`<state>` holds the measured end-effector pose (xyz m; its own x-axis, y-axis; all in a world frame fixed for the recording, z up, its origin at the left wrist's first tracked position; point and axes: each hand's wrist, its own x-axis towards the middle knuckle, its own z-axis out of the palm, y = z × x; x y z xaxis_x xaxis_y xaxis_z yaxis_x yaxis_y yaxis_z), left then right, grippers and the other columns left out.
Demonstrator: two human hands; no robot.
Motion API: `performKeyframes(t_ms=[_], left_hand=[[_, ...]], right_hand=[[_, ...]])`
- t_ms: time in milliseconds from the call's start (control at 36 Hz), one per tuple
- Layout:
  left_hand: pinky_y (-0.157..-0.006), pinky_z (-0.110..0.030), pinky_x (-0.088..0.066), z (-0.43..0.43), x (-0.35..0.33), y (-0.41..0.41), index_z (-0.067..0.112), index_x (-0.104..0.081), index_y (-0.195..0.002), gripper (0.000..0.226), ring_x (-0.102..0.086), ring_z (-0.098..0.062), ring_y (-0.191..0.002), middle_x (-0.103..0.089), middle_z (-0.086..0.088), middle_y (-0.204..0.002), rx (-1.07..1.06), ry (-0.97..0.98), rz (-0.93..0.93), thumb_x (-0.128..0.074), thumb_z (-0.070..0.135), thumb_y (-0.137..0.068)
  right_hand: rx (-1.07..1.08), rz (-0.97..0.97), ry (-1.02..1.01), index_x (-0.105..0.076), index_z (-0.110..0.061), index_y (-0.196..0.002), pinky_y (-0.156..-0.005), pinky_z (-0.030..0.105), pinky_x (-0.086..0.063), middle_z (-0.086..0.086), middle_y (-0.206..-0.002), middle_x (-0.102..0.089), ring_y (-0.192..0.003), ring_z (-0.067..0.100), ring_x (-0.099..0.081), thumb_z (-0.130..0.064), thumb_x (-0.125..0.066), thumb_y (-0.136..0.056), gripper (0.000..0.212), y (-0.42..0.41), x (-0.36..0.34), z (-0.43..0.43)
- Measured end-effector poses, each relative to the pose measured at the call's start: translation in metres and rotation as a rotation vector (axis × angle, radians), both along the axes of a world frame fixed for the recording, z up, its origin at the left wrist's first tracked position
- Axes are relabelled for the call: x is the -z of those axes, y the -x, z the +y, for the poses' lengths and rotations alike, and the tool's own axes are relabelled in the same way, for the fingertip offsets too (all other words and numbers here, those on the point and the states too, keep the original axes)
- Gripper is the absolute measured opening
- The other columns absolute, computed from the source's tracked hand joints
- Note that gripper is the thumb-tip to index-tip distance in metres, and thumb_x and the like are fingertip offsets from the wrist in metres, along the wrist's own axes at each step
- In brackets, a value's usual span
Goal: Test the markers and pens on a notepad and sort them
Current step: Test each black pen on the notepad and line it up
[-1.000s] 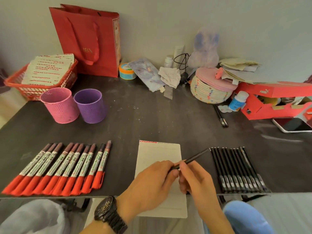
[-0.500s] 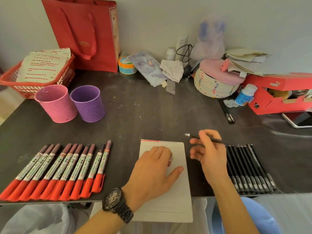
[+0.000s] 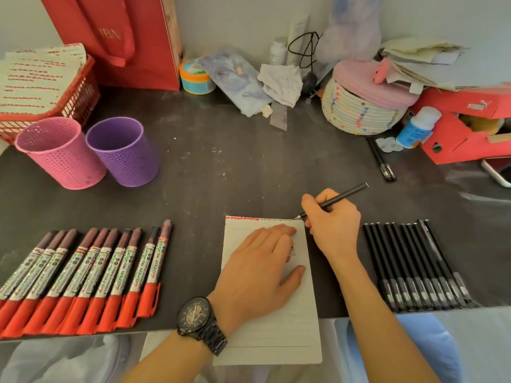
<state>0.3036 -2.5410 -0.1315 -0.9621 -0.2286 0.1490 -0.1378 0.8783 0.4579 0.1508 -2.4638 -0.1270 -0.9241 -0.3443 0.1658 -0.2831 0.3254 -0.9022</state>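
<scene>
A white lined notepad (image 3: 276, 327) lies at the table's front edge, hanging partly over it. My left hand (image 3: 260, 266) rests flat on the pad, a small clear cap just showing under its fingers. My right hand (image 3: 331, 219) grips a black pen (image 3: 343, 196), whose tip touches the pad's top right corner. A row of several red-capped markers (image 3: 80, 275) lies to the left. Several black pens (image 3: 412, 266) lie in a row to the right. A pink cup (image 3: 59, 153) and a purple cup (image 3: 123, 150) stand at the back left.
A red basket (image 3: 80, 92) holds papers at the far left, beside a red paper bag (image 3: 132, 40). A woven lidded basket (image 3: 359, 106), a red shoebox (image 3: 470, 125), a small bottle (image 3: 417, 127) and a loose black pen (image 3: 381, 158) sit at the back right.
My hands pulled the cap off the pen. My right hand swung the pen around and brought its tip down to the pad's top right corner. My left hand settled flat on the pad.
</scene>
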Motion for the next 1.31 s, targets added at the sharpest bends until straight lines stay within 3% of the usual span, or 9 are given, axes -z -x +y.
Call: performKeyframes(t_ms=[167,361,750,972,1083,1194,1306], left_hand=[[-0.111,-0.027,-0.023,0.001,0.002,0.001,0.04,-0.026,-0.093,0.025,-0.044,-0.01,-0.131,-0.045,0.013,-0.147,-0.011,-0.011,0.011,-0.038,0.061,-0.094],[-0.106,-0.025,-0.026,0.001,0.003,0.0,0.039,-0.024,-0.091,0.027,-0.05,-0.01,-0.122,-0.054,0.011,-0.139,-0.02,0.037,0.061,-0.043,0.058,-0.093],[-0.107,-0.023,-0.024,0.001,0.0,-0.001,0.037,-0.03,-0.091,0.024,-0.049,-0.01,-0.124,-0.053,0.011,-0.14,-0.019,0.011,0.027,-0.046,0.055,-0.094],[-0.11,-0.022,-0.024,-0.001,-0.009,-0.005,0.034,-0.033,-0.094,0.014,-0.046,-0.006,-0.124,-0.054,0.009,-0.139,-0.006,-0.125,0.044,-0.027,0.045,-0.101],[-0.111,-0.017,-0.021,-0.003,-0.007,-0.005,0.031,-0.047,-0.103,0.029,-0.043,-0.002,-0.124,-0.052,0.013,-0.14,-0.016,-0.139,0.043,-0.021,0.046,-0.103],[-0.1,-0.009,-0.027,-0.006,-0.004,-0.002,0.031,-0.054,-0.107,0.029,-0.043,0.003,-0.12,-0.053,0.019,-0.132,-0.061,-0.185,0.081,-0.031,0.047,-0.103],[-0.089,-0.008,-0.039,-0.012,-0.002,-0.002,0.035,-0.061,-0.113,0.029,-0.049,0.004,-0.107,-0.056,0.025,-0.109,-0.156,-0.315,0.207,-0.04,0.05,-0.1]], right_hand=[[-0.006,0.025,-0.037,-0.059,-0.011,-0.063,-0.054,0.018,-0.049,0.006,-0.052,-0.063,-0.044,0.0,-0.062,-0.024,-0.067,-0.09,0.031,0.002,0.005,-0.002],[-0.014,0.03,-0.05,-0.059,-0.014,-0.063,-0.053,0.014,-0.048,0.002,-0.054,-0.065,-0.046,0.0,-0.064,-0.024,-0.067,-0.089,0.028,0.001,0.006,-0.002],[-0.006,0.066,-0.049,-0.059,-0.012,-0.065,-0.05,0.012,-0.047,0.003,-0.054,-0.064,-0.046,-0.001,-0.063,-0.024,-0.067,-0.091,0.029,0.002,0.007,-0.001],[-0.004,0.07,-0.058,-0.057,-0.015,-0.063,-0.051,0.011,-0.046,0.004,-0.053,-0.063,-0.045,-0.001,-0.061,-0.021,-0.067,-0.09,0.03,0.002,0.005,-0.001],[0.013,0.088,-0.056,-0.057,-0.022,-0.063,-0.056,0.011,-0.046,-0.002,-0.055,-0.065,-0.049,0.006,-0.061,-0.032,-0.069,-0.093,0.033,0.001,0.004,-0.003],[0.08,0.012,0.043,-0.058,-0.022,-0.07,-0.06,0.018,-0.049,-0.006,-0.056,-0.067,-0.05,0.006,-0.062,-0.053,-0.057,-0.098,0.041,-0.004,-0.002,-0.001],[0.058,-0.209,0.309,-0.065,-0.014,-0.083,-0.049,0.027,-0.045,0.001,-0.059,-0.064,-0.049,0.013,-0.056,-0.046,-0.045,-0.104,0.042,-0.009,-0.012,0.013]])
